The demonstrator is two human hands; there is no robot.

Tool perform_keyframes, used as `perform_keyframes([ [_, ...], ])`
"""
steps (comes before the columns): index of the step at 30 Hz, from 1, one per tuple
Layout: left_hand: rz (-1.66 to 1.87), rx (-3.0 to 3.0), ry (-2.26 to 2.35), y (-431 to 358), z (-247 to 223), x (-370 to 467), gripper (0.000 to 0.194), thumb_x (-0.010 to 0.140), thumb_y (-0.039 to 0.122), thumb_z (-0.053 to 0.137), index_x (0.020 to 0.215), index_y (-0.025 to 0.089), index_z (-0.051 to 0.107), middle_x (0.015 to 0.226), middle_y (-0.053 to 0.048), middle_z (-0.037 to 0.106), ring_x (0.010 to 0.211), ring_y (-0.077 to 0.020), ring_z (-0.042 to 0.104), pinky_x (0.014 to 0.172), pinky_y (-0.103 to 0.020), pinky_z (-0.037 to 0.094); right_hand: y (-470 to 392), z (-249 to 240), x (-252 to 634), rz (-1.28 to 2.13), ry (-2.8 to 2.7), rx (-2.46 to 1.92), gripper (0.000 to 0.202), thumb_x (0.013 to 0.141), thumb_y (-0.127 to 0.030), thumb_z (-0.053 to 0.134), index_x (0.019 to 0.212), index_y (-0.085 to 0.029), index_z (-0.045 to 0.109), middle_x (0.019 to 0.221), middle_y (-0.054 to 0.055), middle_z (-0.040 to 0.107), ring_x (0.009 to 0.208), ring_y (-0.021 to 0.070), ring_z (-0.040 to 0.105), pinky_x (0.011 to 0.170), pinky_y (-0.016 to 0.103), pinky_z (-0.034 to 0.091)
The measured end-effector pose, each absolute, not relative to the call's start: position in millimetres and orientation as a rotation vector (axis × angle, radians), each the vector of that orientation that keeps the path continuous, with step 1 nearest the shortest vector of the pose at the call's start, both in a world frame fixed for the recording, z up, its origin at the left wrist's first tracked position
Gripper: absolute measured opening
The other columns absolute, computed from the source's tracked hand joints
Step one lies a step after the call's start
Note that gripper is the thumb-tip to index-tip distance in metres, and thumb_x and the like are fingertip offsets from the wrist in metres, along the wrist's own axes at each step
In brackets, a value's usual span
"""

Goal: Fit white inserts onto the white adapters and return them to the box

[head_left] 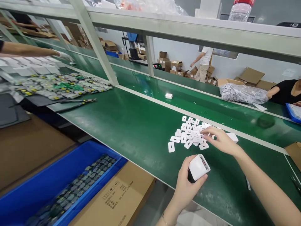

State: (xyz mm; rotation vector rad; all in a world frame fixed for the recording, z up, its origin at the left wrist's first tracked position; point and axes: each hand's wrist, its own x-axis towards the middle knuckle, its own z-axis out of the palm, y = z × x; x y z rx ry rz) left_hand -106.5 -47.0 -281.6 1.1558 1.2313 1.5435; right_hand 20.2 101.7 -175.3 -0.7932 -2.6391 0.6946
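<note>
My left hand [188, 182] is wrapped around a white plastic charger housing [198, 168], tilted so that its open end faces right. Inside that opening some metallic parts show; a black patch is visible at the housing's lower left. Beyond it on the green bench lies a loose pile of small white slotted cover plates [184, 137], several overlapping. My right hand [219, 139] reaches over the right side of this pile, thumb and forefinger pinched at a cover plate. A white block [232, 137] lies partly behind the right wrist.
Another white housing [168, 96] sits on the green conveyor belt [141, 86]. Pliers [80, 104] and many circuit boards [68, 84] lie to the left, near a co-worker's gloved hand [63, 56]. Below are a blue bin [89, 149] and a carton [117, 194]. A shelf beam [188, 28] crosses overhead.
</note>
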Motion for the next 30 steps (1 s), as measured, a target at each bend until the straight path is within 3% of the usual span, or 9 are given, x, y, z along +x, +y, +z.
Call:
perform_keyframes([
  [4,1.621,1.135,1.185,-46.1,-282.7,-109.3,0.046,0.073,0.038,0.076,0.114,0.025,0.059,0.115,-0.01,0.051,0.106,-0.0285,0.055,0.088,-0.039,0.048,115.0,-214.1,6.7,0.242,-2.833,-0.937,0.027,0.09,-0.024,0.06,0.115,-0.017,0.064,0.117,0.014,0.065,0.107,0.0309,0.061,0.09,0.047,0.05],
  [10,1.621,1.114,1.134,-45.5,-280.7,-111.3,0.048,0.071,0.038,0.077,0.112,0.023,0.059,0.11,-0.01,0.053,0.103,-0.0283,0.055,0.089,-0.041,0.048,108.2,-226.7,5.6,0.246,-2.823,-0.997,0.024,0.092,-0.013,0.048,0.107,-0.014,0.066,0.106,0.015,0.067,0.093,0.0279,0.066,0.082,0.044,0.052],
  [12,1.622,1.119,1.126,-45.4,-279.3,-111.8,0.047,0.072,0.036,0.076,0.114,0.023,0.059,0.113,-0.01,0.054,0.107,-0.029,0.055,0.092,-0.042,0.047,106.5,-220.1,14.2,0.349,-2.737,-1.001,0.025,0.095,-0.018,0.046,0.109,-0.017,0.066,0.107,0.012,0.068,0.093,0.0245,0.066,0.081,0.04,0.053],
  [16,1.598,1.145,1.083,-45.3,-277.3,-111.7,0.046,0.074,0.032,0.076,0.117,0.024,0.06,0.119,-0.01,0.059,0.117,-0.0301,0.054,0.101,-0.043,0.043,90.7,-198.8,34.0,1.089,-2.336,-0.787,0.025,0.093,-0.036,0.053,0.103,-0.021,0.07,0.101,0.008,0.068,0.085,0.0197,0.065,0.07,0.032,0.055],
  [19,1.56,1.139,1.053,-45.4,-278.6,-109.9,0.051,0.074,0.03,0.076,0.122,0.025,0.059,0.127,-0.01,0.059,0.122,-0.0301,0.053,0.105,-0.044,0.039,70.1,-180.0,42.9,1.427,-2.192,-0.666,0.023,0.088,-0.037,0.062,0.104,-0.023,0.07,0.097,0.006,0.068,0.083,0.0177,0.065,0.072,0.031,0.056],
  [23,1.502,1.111,1.107,-46.5,-280.1,-106.6,0.057,0.071,0.026,0.079,0.123,0.026,0.056,0.125,-0.008,0.062,0.12,-0.0285,0.055,0.103,-0.043,0.042,51.6,-162.7,45.6,1.454,-2.354,-0.698,0.021,0.087,-0.033,0.064,0.104,-0.022,0.07,0.096,0.005,0.071,0.081,0.0171,0.065,0.073,0.031,0.055],
  [30,1.481,1.248,1.159,-46.8,-276.5,-104.9,0.047,0.072,0.024,0.076,0.116,0.025,0.061,0.122,-0.008,0.064,0.116,-0.0282,0.058,0.102,-0.043,0.043,44.4,-166.7,47.6,1.27,-2.494,-0.745,0.021,0.088,-0.03,0.061,0.104,-0.023,0.073,0.097,0.005,0.072,0.079,0.017,0.063,0.071,0.03,0.052],
])
